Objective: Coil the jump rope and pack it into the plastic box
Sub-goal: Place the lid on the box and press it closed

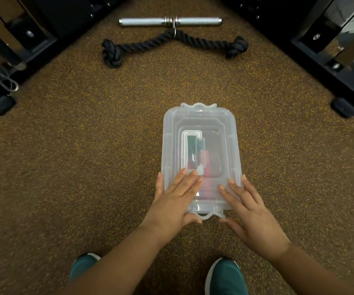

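A clear plastic box (pixel 201 124) stands on the speckled brown floor with its lid on. Through the lid I make out blurred green and red shapes inside, likely the jump rope (pixel 208 167). My left hand (pixel 176 201) lies flat on the lid's near left corner, fingers spread, thumb curled under the near latch (pixel 205 216). My right hand (pixel 248 211) rests flat on the near right corner, thumb at the same latch. Neither hand holds anything loose.
A thick black knotted rope (pixel 171 43) clipped to a steel bar (pixel 169 21) lies farther ahead. Black gym machine frames (pixel 331 60) flank both sides. My two green shoes (pixel 225 277) stand just behind the box.
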Motion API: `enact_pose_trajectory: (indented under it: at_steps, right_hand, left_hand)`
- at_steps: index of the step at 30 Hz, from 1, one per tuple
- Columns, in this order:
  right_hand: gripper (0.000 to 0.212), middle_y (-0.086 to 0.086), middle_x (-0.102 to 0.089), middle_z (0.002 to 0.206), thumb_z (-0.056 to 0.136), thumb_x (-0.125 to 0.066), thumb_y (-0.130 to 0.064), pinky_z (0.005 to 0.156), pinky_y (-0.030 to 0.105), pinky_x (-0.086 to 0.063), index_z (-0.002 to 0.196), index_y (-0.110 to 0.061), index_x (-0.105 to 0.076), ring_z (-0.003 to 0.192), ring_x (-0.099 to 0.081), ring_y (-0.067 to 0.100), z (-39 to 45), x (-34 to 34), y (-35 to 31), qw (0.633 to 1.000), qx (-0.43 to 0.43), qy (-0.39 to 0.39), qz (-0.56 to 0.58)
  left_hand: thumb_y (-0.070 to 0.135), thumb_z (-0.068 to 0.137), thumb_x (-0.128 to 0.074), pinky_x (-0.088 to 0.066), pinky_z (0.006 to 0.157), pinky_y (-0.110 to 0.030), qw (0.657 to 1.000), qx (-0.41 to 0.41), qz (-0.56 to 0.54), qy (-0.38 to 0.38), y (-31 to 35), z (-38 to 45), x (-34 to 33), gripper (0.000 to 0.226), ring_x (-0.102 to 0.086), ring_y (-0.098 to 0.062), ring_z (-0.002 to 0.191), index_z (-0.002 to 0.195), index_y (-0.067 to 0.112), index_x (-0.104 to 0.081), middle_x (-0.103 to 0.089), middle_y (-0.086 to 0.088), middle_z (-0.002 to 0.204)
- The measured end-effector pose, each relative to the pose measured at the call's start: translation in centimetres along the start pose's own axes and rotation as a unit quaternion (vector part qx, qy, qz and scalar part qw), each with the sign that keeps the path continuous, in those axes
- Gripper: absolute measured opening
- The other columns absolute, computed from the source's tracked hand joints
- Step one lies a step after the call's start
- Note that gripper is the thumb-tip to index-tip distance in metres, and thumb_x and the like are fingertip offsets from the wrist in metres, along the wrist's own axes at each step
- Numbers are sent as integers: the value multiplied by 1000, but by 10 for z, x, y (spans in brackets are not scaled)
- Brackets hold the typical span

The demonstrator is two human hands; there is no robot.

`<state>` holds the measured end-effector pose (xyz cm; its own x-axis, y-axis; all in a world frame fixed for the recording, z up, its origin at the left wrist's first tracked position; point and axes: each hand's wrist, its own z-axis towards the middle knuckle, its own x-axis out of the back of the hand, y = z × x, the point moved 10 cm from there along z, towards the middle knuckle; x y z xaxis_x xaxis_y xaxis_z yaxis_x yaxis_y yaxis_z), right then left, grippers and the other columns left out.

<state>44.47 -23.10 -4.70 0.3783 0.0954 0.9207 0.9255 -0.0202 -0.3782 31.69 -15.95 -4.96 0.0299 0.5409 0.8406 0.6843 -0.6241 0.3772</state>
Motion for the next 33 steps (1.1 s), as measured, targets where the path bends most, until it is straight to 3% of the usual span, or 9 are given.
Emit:
enact_pose_trajectory:
  at_steps: [10,17,28,33]
  right_hand:
    - [57,3,-49,140,91,-41,-51,107,52,-26,139,-22,-44,138,-27,30,2,8,2,998,29,52,8]
    - [59,2,-44,144,90,-45,-49,108,51,-26,143,-25,-37,141,-26,32,1,3,4,998,40,48,0]
    - [60,0,-35,148,92,-42,-50,105,55,-30,147,-29,-28,140,-26,34,3,6,2,996,69,48,-4]
    - [58,3,-46,140,90,-44,-55,99,53,-44,140,-27,-41,135,-36,31,5,11,2,998,58,28,-24]
  left_hand:
    - [48,90,-49,23,112,-51,999,-7,-30,21,-1,1,7,78,23,4,136,151,34,-3,12,22,151]
    - [48,89,-52,27,109,-47,997,6,-50,53,0,-3,8,78,19,3,140,151,33,-6,0,17,160]
    - [47,91,-50,28,109,-46,996,18,-67,54,2,-5,8,78,22,3,137,151,32,-3,1,15,161]
    - [46,90,-53,26,109,-48,997,7,-66,35,2,-4,12,80,23,1,139,151,34,-2,3,16,160]
